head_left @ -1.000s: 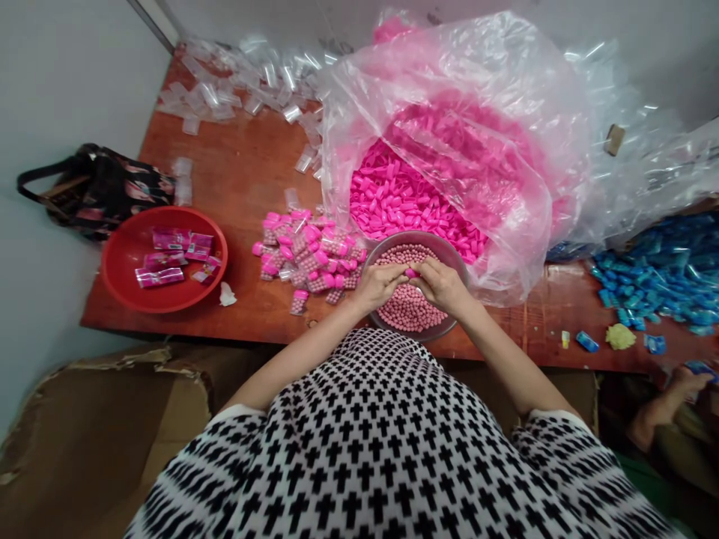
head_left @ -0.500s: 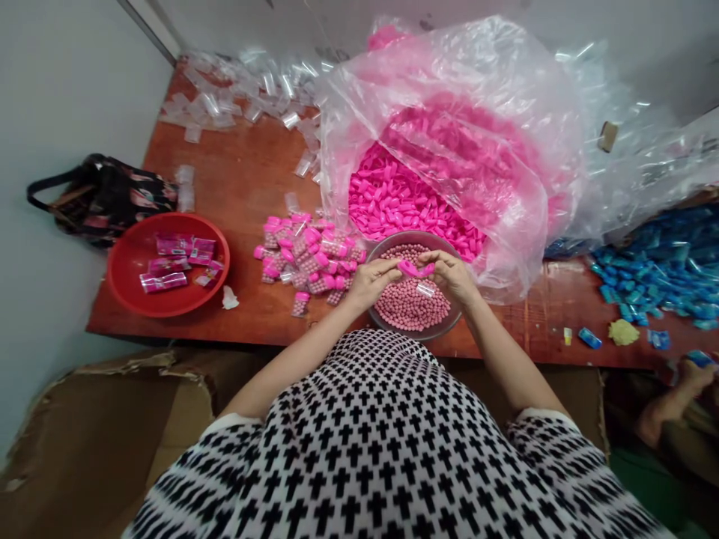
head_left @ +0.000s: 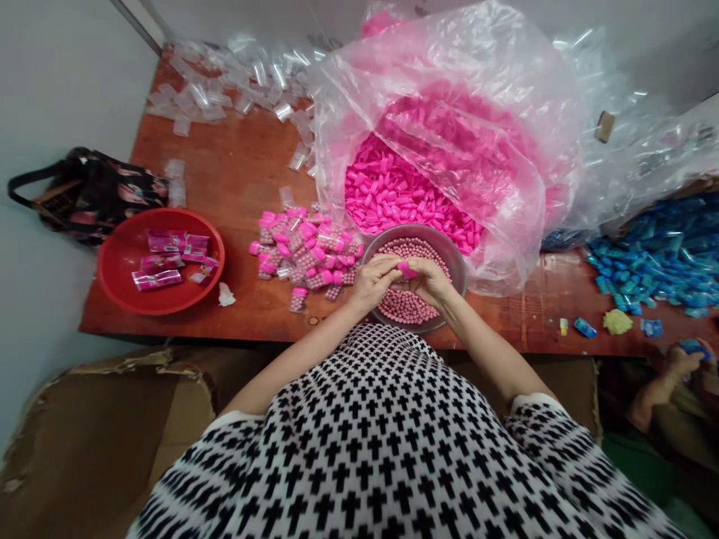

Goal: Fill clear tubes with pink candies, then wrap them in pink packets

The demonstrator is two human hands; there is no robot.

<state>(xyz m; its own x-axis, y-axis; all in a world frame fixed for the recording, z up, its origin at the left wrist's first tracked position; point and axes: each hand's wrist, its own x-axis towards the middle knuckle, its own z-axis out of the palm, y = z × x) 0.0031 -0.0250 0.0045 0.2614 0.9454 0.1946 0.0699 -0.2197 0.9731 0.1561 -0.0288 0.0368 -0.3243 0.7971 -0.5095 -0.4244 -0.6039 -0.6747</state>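
Table: reddish-brown wood (head_left: pixel 236 168) against a grey wall (head_left: pixel 56 75).
Pink cap: 1 (head_left: pixel 407 269), at the fingertips of both hands, above the bowl (head_left: pixel 459 265) of pink beads (head_left: pixel 409 308).
Left hand: pinched narrow (head_left: pixel 375 284) at the cap's 9 o'clock edge.
Right hand: curled (head_left: pixel 430 283), thumb and finger closed on the cap from 3 o'clock; anything beneath is too covered to tell.
Finished so far: apparently the heap of bead-filled, pink-capped bottles (head_left: pixel 308 251) at 9 o'clock from the bowl.
Left over: beads in the bowl, many loose caps (head_left: pixel 401 191) at 12 o'clock, clear containers (head_left: pixel 202 97) at 10; most of the work seems ahead.
Red basin: farther out at 9 o'clock (head_left: pixel 115 284), with pink packets (head_left: pixel 157 280).
Blue heap: at 3 o'clock (head_left: pixel 651 262).
Since 0.5 s ago: hands closer together; the pink piece, then stretched between them, looks compact.
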